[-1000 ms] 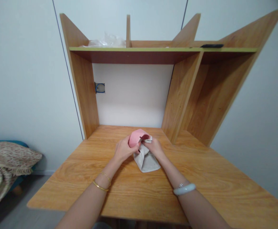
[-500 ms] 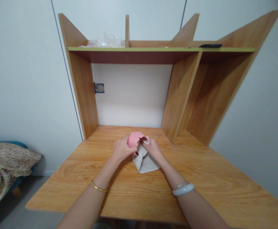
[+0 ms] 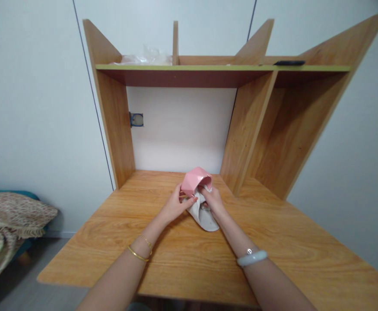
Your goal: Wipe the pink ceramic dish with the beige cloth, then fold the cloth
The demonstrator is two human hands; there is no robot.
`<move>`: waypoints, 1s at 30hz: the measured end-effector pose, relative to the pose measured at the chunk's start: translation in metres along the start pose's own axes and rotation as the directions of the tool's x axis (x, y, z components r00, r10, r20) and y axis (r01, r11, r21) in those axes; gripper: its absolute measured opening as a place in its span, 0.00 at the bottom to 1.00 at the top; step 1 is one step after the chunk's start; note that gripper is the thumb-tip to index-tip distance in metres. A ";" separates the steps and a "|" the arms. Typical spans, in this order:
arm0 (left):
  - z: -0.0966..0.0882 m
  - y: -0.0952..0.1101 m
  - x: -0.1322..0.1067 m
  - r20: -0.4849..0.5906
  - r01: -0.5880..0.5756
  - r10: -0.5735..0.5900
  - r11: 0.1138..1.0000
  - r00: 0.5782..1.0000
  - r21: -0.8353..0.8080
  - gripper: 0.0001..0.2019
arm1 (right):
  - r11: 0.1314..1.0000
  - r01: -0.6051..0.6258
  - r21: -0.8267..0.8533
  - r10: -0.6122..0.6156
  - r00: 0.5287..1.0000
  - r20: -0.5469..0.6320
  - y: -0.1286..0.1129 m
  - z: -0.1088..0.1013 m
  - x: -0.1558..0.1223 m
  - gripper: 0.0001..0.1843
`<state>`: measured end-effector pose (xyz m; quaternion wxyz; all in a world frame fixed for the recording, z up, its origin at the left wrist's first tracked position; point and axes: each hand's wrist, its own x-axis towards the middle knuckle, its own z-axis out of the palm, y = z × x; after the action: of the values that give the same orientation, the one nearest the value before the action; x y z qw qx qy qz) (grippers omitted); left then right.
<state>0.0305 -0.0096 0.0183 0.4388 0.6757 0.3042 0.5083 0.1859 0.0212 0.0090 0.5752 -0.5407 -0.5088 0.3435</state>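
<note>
My left hand [image 3: 175, 206] grips a pink cup [image 3: 195, 180] from below, holding it tipped above the wooden desk [image 3: 163, 255] with its rim turned to the right. My right hand [image 3: 212, 199] is closed on a beige cloth [image 3: 204, 214], pressing part of it against the cup's mouth. The rest of the cloth hangs down and rests on the desk between my hands. Gold bangles sit on my left wrist and a pale bangle on my right.
A wooden hutch [image 3: 117, 129] with upright dividers stands at the back of the desk. On its top shelf lie clear plastic [image 3: 146, 56] and a flat black object [image 3: 288, 62]. A patterned blanket [image 3: 7, 216] lies on furniture at the lower left.
The cup has been lifted a little and turned, its rim now more to the right. The cloth has bunched up narrower under my right hand.
</note>
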 end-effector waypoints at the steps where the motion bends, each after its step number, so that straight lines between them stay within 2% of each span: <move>1: 0.000 0.000 0.000 -0.003 0.002 -0.002 1.000 1.000 -0.002 0.34 | 1.000 -0.007 0.003 0.007 1.000 -0.003 -0.001 0.001 0.000 0.16; 5: -0.001 0.003 -0.002 -0.079 0.006 0.006 0.989 0.997 0.150 0.31 | 0.995 -0.023 -0.096 0.025 0.999 0.021 -0.005 0.002 -0.001 0.12; 8: -0.001 0.010 -0.004 -0.147 0.047 0.004 0.940 0.989 0.339 0.27 | 0.979 -0.061 -0.193 0.083 0.991 0.108 -0.005 0.002 -0.003 0.11; 12: -0.001 0.017 -0.005 -0.184 0.071 0.022 0.872 0.983 0.484 0.25 | 0.979 -0.029 -0.201 0.068 0.979 0.191 -0.002 0.002 -0.004 0.12; 16: -0.004 0.015 -0.005 -0.172 0.071 0.030 0.834 0.985 0.548 0.27 | 0.969 0.051 -0.240 -0.022 0.992 0.123 0.000 -0.002 0.002 0.10; 20: -0.005 0.013 -0.005 -0.152 0.069 0.024 0.816 0.988 0.574 0.29 | 0.882 0.163 -0.443 -0.169 0.985 0.026 -0.003 -0.004 0.004 0.08; 26: -0.005 0.016 -0.006 -0.114 0.038 0.040 0.791 0.993 0.611 0.29 | 0.736 0.219 -0.640 -0.257 0.966 0.035 -0.011 -0.004 -0.004 0.06; 30: -0.006 0.015 -0.006 -0.118 0.051 0.029 0.782 0.993 0.621 0.27 | 0.725 0.215 -0.655 -0.251 0.967 0.040 -0.008 -0.005 -0.004 0.07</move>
<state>0.0225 -0.0195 0.0305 0.1747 0.7487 0.4850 0.4167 0.1882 0.0143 0.0159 0.4013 -0.6478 -0.6452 0.0550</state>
